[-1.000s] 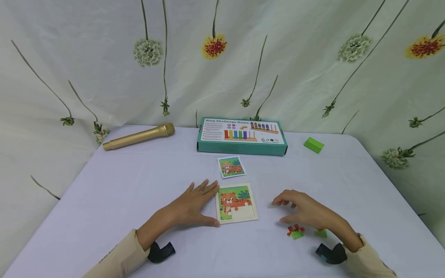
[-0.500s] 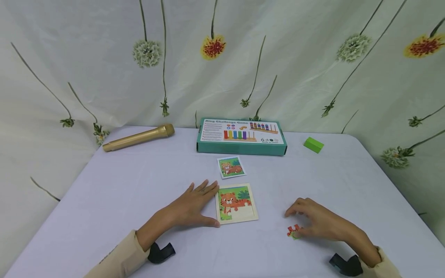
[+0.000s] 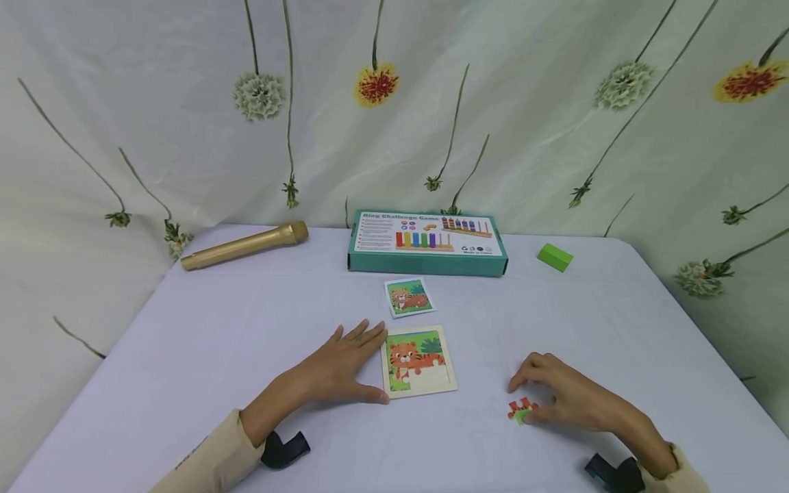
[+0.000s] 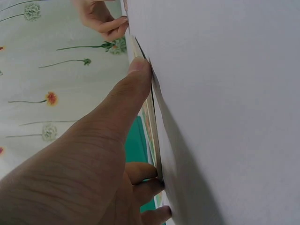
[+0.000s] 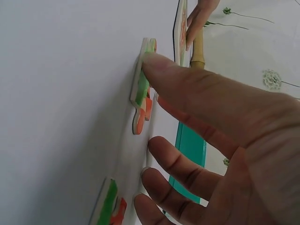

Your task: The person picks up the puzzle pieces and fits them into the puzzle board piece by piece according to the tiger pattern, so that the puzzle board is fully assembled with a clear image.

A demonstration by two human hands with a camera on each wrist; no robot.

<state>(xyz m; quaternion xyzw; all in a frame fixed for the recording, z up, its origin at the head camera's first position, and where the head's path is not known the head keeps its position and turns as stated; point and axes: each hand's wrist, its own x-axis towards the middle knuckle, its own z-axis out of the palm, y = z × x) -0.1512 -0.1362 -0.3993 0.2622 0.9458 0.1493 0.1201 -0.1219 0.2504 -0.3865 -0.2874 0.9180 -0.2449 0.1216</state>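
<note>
My left hand (image 3: 335,373) lies spread along the left side of a tiger puzzle board (image 3: 420,363). Its thumb and fingertips touch the frame's edge, as the left wrist view also shows. Pale bare board shows at the picture's lower right. To the right, my right hand (image 3: 570,394) is low over the cloth, its thumb touching a red and green puzzle piece (image 3: 521,409) that lies flat. The index finger arches beyond that piece and appears apart from it. A second puzzle piece (image 5: 108,204) shows below the fingers in the right wrist view; the hand hides it from the head view.
A small tiger picture card (image 3: 409,297) lies just beyond the board. Farther back are a teal game box (image 3: 427,263), a gold microphone (image 3: 246,246) and a green block (image 3: 555,257). A flowered curtain (image 3: 524,103) hangs behind the white-covered table (image 3: 246,315).
My right hand has drawn back toward me and lower, bringing its thumb onto the red and green puzzle piece and covering the other one. The left hand stays at the board.
</note>
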